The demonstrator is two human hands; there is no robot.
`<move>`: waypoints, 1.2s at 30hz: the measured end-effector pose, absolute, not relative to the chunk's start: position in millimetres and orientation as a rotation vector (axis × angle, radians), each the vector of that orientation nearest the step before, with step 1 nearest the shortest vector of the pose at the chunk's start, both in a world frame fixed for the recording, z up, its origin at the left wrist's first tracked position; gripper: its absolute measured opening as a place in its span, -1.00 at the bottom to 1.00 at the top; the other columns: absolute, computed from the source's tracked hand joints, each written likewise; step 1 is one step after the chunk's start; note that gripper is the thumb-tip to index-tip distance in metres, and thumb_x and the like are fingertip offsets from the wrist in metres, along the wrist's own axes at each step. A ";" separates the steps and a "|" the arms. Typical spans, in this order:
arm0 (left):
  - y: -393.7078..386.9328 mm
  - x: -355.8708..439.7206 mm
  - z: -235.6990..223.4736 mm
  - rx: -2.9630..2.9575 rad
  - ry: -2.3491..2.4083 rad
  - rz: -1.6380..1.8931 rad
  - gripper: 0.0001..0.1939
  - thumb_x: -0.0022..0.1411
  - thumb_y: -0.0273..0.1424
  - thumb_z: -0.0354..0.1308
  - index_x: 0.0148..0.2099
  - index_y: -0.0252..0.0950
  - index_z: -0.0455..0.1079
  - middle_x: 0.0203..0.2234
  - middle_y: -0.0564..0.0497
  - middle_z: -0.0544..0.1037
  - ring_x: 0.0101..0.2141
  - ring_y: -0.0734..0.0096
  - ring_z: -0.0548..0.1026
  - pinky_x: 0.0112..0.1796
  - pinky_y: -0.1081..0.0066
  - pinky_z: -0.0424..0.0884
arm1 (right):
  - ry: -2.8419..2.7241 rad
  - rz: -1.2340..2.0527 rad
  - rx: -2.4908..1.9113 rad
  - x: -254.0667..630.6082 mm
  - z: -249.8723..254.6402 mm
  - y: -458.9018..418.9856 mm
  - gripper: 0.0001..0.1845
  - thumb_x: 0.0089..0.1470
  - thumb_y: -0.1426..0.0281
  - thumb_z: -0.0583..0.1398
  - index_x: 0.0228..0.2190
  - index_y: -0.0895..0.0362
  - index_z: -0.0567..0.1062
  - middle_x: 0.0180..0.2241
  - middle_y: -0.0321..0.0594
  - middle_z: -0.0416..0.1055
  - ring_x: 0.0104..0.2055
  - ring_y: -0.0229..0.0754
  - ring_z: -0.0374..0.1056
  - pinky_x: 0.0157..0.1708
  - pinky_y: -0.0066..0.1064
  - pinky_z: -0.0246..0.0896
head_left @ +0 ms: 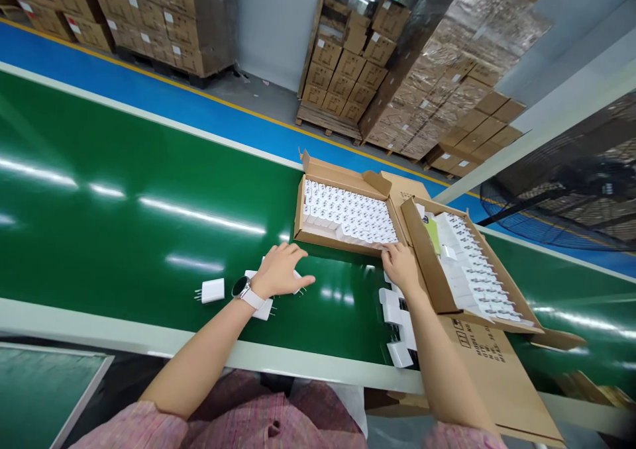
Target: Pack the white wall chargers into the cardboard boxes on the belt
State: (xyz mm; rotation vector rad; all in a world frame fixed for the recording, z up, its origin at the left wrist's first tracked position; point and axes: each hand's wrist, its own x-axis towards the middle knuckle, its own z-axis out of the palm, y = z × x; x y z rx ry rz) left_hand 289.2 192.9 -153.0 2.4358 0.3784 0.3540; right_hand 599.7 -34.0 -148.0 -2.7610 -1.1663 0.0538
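My left hand [281, 270], with a watch on its wrist, lies flat on white plug adapters [262, 306] on the green belt [124, 237], fingers stretched out. My right hand [400, 263] rests at the front edge of a flat cardboard tray [318, 237] filled with white adapters [348, 212], fingers curled at that edge; whether it grips anything is hidden. A single adapter [212, 291] lies to the left of my left wrist. A row of adapters [397, 323] lies under my right forearm.
A second tilted cardboard tray [427, 263] holding adapters sits at the right on a flattened carton [497, 376]. Pallets of stacked cartons [348, 58] stand on the floor beyond the belt. A black fan [571, 204] stands at the far right.
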 end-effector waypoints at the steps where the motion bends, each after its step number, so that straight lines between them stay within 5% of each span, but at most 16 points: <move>1: 188.9 289.2 -156.3 2.502 0.339 0.286 -0.47 0.21 0.02 0.31 0.10 -0.20 0.51 -0.02 -0.14 0.57 0.05 -0.12 0.47 0.10 -0.01 0.36 | -1.127 -0.004 -2.787 591.0 -150.4 -44.4 -0.57 0.17 0.40 0.05 0.00 0.18 0.55 0.01 0.11 0.51 0.09 0.14 0.38 0.02 -0.12 0.26; 4: 174.3 289.9 -167.7 2.625 0.192 0.132 -0.45 0.04 0.02 0.46 0.00 -0.17 0.54 -0.11 -0.13 0.57 0.00 -0.13 0.47 0.06 0.00 0.33 | -1.096 -0.042 -2.891 558.7 -162.8 -81.8 -0.63 0.10 0.40 0.12 -0.05 0.10 0.52 -0.09 0.01 0.48 -0.09 0.07 0.44 -0.16 -0.20 0.28; 7: 166.2 291.3 -175.4 2.644 0.113 0.119 -0.66 0.17 -0.15 0.44 -0.06 -0.14 0.52 -0.13 -0.10 0.56 -0.04 -0.05 0.48 0.03 0.06 0.33 | -1.020 -0.056 -3.028 520.9 -179.0 -114.5 -0.73 0.15 0.28 0.15 -0.13 0.09 0.49 -0.17 0.02 0.44 -0.17 0.11 0.44 -0.24 -0.17 0.27; 10: 166.3 293.7 -177.7 2.642 0.112 0.149 -0.77 0.31 -0.19 0.35 -0.08 -0.18 0.48 -0.15 -0.10 0.55 -0.08 0.01 0.51 0.00 0.12 0.35 | -0.943 -0.184 -3.076 487.8 -191.2 -127.4 -0.70 0.22 0.15 0.14 -0.18 0.11 0.45 -0.19 0.14 0.44 -0.11 0.28 0.41 -0.21 -0.01 0.30; 16: 163.1 300.1 -179.7 2.587 0.184 0.177 -0.59 0.39 -0.01 0.24 0.02 -0.21 0.36 -0.08 -0.06 0.58 -0.21 0.15 0.58 -0.09 0.25 0.41 | -0.924 -0.407 -2.851 458.1 -193.4 -114.6 -0.64 0.32 0.30 -0.02 0.03 0.14 0.39 -0.12 0.17 0.42 0.04 0.34 0.36 0.03 0.30 0.23; 20: 159.5 302.0 -179.1 2.556 0.118 0.197 -0.59 0.35 -0.02 0.30 0.01 -0.20 0.37 -0.06 -0.05 0.62 -0.02 0.06 0.58 0.07 0.17 0.38 | -1.091 -0.128 -2.438 445.4 -184.8 -93.6 -0.51 0.31 0.26 0.02 0.23 0.05 0.26 0.07 0.08 0.35 0.10 0.16 0.39 0.07 0.09 0.35; 24: 171.4 296.9 -171.6 2.594 0.140 0.244 -0.50 0.30 0.01 0.32 0.10 -0.20 0.41 0.17 -0.13 0.53 0.26 -0.09 0.37 0.24 0.02 0.25 | -1.111 0.099 -2.313 427.5 -174.4 -64.4 -0.43 0.20 0.31 0.12 0.23 0.04 0.29 0.05 -0.01 0.44 0.08 0.07 0.45 0.07 -0.02 0.39; 31: 195.3 290.5 -172.3 2.560 0.341 0.060 -0.64 0.42 -0.35 0.04 0.18 -0.27 0.45 0.05 -0.18 0.56 0.04 0.02 0.52 0.08 0.12 0.41 | -1.198 0.440 -2.239 412.9 -168.6 -26.1 -0.42 0.14 0.25 0.25 0.19 0.02 0.38 0.08 -0.10 0.48 -0.13 -0.06 0.51 -0.11 -0.18 0.46; 36: 197.8 293.5 -182.3 2.492 0.207 0.116 -0.58 0.41 -0.38 0.08 0.27 -0.23 0.41 0.12 -0.13 0.55 0.07 0.06 0.50 0.08 0.17 0.42 | -1.268 0.443 -2.326 422.4 -174.4 -14.2 -0.50 0.18 0.31 0.21 0.16 -0.01 0.43 0.10 -0.12 0.47 0.00 -0.02 0.49 -0.06 -0.21 0.43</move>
